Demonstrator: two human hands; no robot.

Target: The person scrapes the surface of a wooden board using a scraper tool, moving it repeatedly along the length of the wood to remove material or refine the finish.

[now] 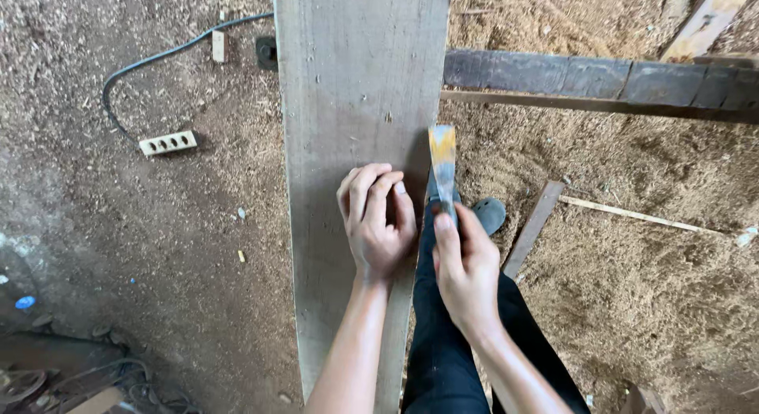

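From the head camera, a long grey wooden plank (356, 145) runs away from the person, its far end resting on a dark wooden beam (601, 78). The left hand (377, 220) lies curled on the plank near its right edge, fingers folded under and holding nothing, pressing the board down. The right hand (466, 268) has its grip closed around the handle of a chisel (443, 165), whose flat blade, stained yellow and blue, points forward and sits against the plank's right edge. As far as the view shows, the edge beside the blade looks almost intact, with no clear notch or fresh cut, so the work on it seems barely begun. The floor (158, 248) is packed dirt strewn with sawdust and shavings, thickest on the right. A white power strip (168, 143) on a dark cable (158, 62) lies to the left; a thin wooden lath (632, 215) lies to the right, near the person's grey shoe (492, 212).
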